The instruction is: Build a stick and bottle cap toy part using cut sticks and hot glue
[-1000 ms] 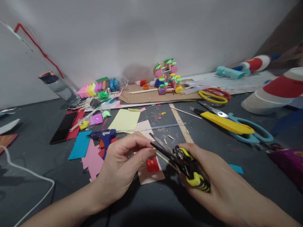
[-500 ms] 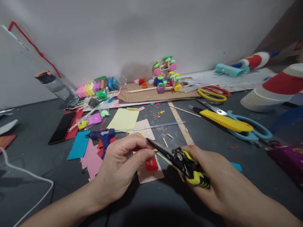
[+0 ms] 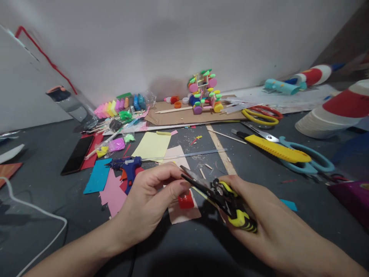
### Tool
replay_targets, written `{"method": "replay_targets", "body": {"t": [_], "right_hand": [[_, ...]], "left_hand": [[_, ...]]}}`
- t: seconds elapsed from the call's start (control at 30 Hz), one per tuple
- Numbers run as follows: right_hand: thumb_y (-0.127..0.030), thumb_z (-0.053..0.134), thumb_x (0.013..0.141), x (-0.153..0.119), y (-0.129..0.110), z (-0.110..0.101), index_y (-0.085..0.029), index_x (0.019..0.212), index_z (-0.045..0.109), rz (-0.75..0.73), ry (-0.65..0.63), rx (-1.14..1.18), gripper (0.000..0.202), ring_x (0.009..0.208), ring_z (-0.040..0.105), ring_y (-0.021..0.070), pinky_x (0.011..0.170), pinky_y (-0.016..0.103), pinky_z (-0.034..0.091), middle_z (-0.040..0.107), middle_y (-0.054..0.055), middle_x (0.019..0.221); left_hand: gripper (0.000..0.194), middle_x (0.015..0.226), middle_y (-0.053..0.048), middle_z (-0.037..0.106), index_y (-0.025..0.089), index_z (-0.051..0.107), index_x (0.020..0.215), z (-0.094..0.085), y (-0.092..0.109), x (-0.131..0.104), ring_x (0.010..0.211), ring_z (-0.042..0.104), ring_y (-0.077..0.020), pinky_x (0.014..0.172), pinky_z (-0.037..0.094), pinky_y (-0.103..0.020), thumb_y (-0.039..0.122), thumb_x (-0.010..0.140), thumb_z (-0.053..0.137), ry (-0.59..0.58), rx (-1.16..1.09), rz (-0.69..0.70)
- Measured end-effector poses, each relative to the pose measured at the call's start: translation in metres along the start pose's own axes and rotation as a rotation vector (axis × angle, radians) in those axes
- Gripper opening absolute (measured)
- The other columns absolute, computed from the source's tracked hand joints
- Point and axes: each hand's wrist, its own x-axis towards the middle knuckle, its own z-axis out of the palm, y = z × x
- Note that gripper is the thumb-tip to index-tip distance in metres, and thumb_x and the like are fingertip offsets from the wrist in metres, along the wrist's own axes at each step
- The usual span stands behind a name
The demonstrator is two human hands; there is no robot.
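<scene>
My right hand [image 3: 253, 215] is wrapped round the black and yellow handles of a cutting tool [image 3: 221, 194]. Its dark blades point left and reach the fingertips of my left hand [image 3: 157, 198]. Thumb and index finger of that hand are pinched together beside the blades; what they hold is mostly hidden and too small to name. Under the fingertips a red piece [image 3: 186, 201] lies on a pale pink paper [image 3: 184, 215]. A thin stick is partly visible beneath the tool.
On the left are a blue glue gun [image 3: 128, 165], a phone [image 3: 77, 154] and coloured papers. A yellow cutter [image 3: 278, 148], blue-handled scissors [image 3: 324, 156] and stacked cups [image 3: 317, 115] are at the right. A colourful model [image 3: 203, 90] stands on cardboard [image 3: 170, 117] behind.
The tool's blades have parted slightly near my left fingertips. The whole view has shifted a little, with objects appearing slightly further right.
</scene>
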Motion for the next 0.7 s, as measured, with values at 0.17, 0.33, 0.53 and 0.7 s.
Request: {"method": "replay_targets", "body": {"t": [0.17,0.33,0.53,0.7], "right_hand": [[-0.022,0.049,0.085,-0.0010,0.0019,-0.0005,-0.023,0.088,0.053,-0.010,0.015,-0.034,0.005,0.062,0.062,0.0175,0.054,0.028,0.047,0.068,0.001,0.078],[-0.022,0.055,0.083,-0.0017,0.0069,0.0007,-0.023,0.113,0.053,0.006,0.033,-0.009,0.030,0.076,0.068,0.0177,0.063,0.027,0.053,0.070,0.003,0.095],[-0.017,0.055,0.081,-0.0008,0.0085,0.0026,-0.024,0.111,0.051,-0.061,0.038,-0.031,0.030,0.079,0.067,0.0160,0.067,0.025,0.052,0.069,0.000,0.094],[-0.020,0.053,0.082,-0.0005,0.0066,0.0037,-0.025,0.102,0.052,-0.056,0.037,-0.027,0.021,0.076,0.067,0.0165,0.063,0.026,0.051,0.070,0.000,0.091]], "left_hand": [[0.017,0.067,0.003,0.060,0.017,0.069,0.073,0.0005,0.0026,-0.0017,0.064,0.052,-0.0083,0.060,0.043,-0.016,0.018,0.090,0.064,-0.019,-0.028,-0.028],[0.013,0.070,0.003,0.059,0.019,0.070,0.082,-0.0003,0.0020,-0.0021,0.064,0.052,-0.0085,0.059,0.043,-0.017,0.024,0.092,0.064,-0.020,-0.087,-0.034],[0.015,0.070,0.003,0.057,0.020,0.068,0.082,-0.0030,-0.0023,-0.0006,0.063,0.048,-0.0084,0.059,0.043,-0.017,0.028,0.093,0.063,-0.062,-0.118,-0.070],[0.019,0.068,0.003,0.056,0.019,0.068,0.080,-0.0048,-0.0042,-0.0006,0.061,0.047,-0.0078,0.058,0.042,-0.017,0.032,0.092,0.066,-0.113,-0.131,-0.136]]}}
